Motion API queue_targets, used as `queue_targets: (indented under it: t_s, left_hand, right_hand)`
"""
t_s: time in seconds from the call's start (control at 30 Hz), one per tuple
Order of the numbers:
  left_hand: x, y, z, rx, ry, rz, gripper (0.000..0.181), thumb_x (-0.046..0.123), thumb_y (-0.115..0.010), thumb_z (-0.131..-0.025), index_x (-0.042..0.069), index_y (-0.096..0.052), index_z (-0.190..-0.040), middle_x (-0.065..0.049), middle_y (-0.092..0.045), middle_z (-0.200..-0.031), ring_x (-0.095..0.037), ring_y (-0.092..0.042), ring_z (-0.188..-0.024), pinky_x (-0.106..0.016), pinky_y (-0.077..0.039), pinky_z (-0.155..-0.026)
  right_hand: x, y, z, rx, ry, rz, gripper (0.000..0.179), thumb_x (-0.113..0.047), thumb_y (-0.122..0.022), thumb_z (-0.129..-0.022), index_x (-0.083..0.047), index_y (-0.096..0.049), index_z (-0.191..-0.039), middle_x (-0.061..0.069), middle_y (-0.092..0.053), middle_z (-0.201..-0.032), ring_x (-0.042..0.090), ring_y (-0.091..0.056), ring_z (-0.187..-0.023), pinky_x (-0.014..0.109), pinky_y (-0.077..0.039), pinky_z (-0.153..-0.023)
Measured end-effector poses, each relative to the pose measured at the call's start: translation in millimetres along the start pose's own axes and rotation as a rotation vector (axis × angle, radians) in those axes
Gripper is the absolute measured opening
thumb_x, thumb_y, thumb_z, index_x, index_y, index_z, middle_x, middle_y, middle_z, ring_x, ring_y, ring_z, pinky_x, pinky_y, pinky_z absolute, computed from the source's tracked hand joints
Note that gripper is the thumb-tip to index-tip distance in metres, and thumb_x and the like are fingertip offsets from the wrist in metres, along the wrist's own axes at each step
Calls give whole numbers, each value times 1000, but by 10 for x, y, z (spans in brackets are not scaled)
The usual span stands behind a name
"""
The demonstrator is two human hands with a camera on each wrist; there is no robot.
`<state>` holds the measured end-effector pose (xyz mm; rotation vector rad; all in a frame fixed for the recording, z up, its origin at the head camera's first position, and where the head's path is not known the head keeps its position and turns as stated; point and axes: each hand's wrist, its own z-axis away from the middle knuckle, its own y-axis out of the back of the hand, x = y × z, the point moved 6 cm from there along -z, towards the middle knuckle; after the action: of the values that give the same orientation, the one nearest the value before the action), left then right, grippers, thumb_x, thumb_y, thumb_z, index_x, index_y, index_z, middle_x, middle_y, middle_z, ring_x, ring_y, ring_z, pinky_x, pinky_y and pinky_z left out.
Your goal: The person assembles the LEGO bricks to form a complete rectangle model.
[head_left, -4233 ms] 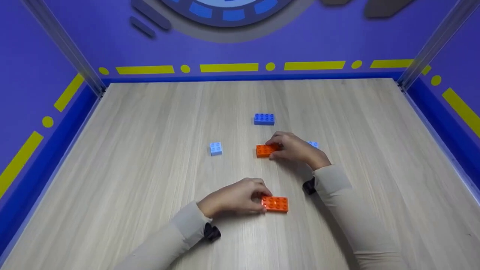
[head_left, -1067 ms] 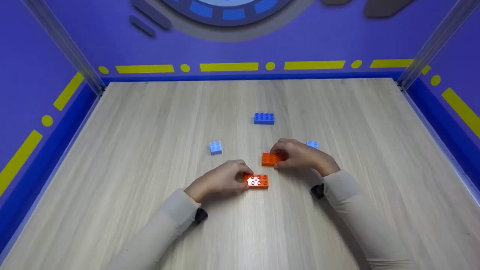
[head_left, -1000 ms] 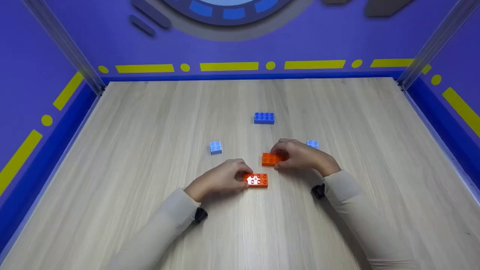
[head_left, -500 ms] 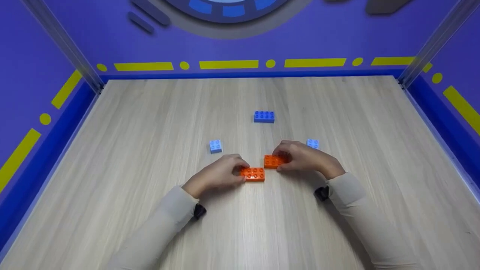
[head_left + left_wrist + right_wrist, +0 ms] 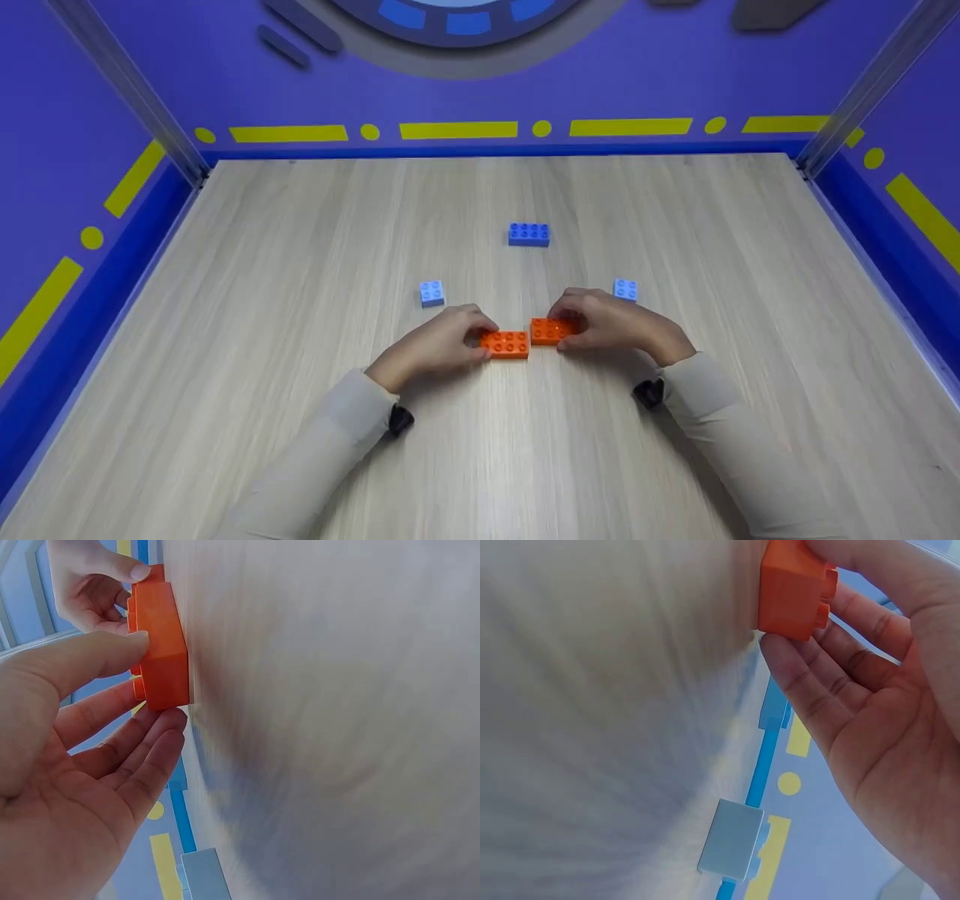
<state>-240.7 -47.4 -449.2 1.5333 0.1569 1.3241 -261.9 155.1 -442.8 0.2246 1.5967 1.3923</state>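
My left hand [image 5: 435, 346] pinches the left end of an orange toy building brick [image 5: 506, 344] between thumb and fingers. A second orange brick [image 5: 551, 331] has its right end pinched by my right hand [image 5: 619, 324]. Both bricks are studded on top and lie nearly end to end, with a thin gap between them; the right one sits slightly farther back. In the left wrist view, the thumb lies along the side of the near orange brick [image 5: 165, 652]. In the right wrist view, fingertips touch the end of the other orange brick [image 5: 791, 592].
A dark blue brick [image 5: 529, 235] lies farther back in the middle of the wooden table [image 5: 300, 225]. One small light blue brick [image 5: 431, 293] is beyond my left hand, another light blue brick [image 5: 625, 289] just beyond my right. Blue-purple walls [image 5: 480, 97] enclose the table's back and sides.
My left hand has slid its orange brick away from me and leftward. My right hand has drawn its brick nearer and slightly right. The bricks now almost line up; the blue ones stay put.
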Motion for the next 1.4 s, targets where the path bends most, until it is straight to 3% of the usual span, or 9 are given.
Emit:
queue_targets:
  t_s: [0.4, 0.8, 1.13, 1.4]
  left_hand:
    - [47, 9, -49, 7, -33, -7, 37, 12, -68, -87, 4, -64, -123, -9, -61, -116, -20, -55, -104, -36, -46, -94]
    - [84, -10, -98, 2, -59, -20, 37, 14, -67, -88, 4, -63, -124, -9, -62, -118, -20, -56, -105, -36, -46, -96]
    - [120, 2, -126, 2, -64, -25, 35, 13, -66, -88, 4, -64, -122, -8, -61, -116, -18, -54, -101, -36, -46, -93]
    - [20, 0, -22, 17, -31, -5, 36, 12, -67, -87, 5, -64, -122, -7, -62, -115, -18, -56, -102, -36, -46, -94]
  right_hand:
    - [-14, -2, 59, -12, 26, -11, 34, -23, -78, -79, -11, -68, -109, 1, -63, -104, 14, -56, -91, 34, -50, -83]
    - [-3, -8, 108, -29, -2, -15, 33, -23, -79, -79, -13, -67, -109, -1, -63, -103, 13, -55, -90, 32, -51, -84]
    - [-20, 27, 131, -1, 27, 17, 33, -25, -79, -79, -13, -68, -108, 0, -64, -103, 13, -56, -90, 33, -51, -83]
    - [-81, -56, 38, -25, 28, -1, 33, -22, -78, -79, -13, -68, -109, -1, -64, -104, 13, -56, -90, 32, -51, -84]
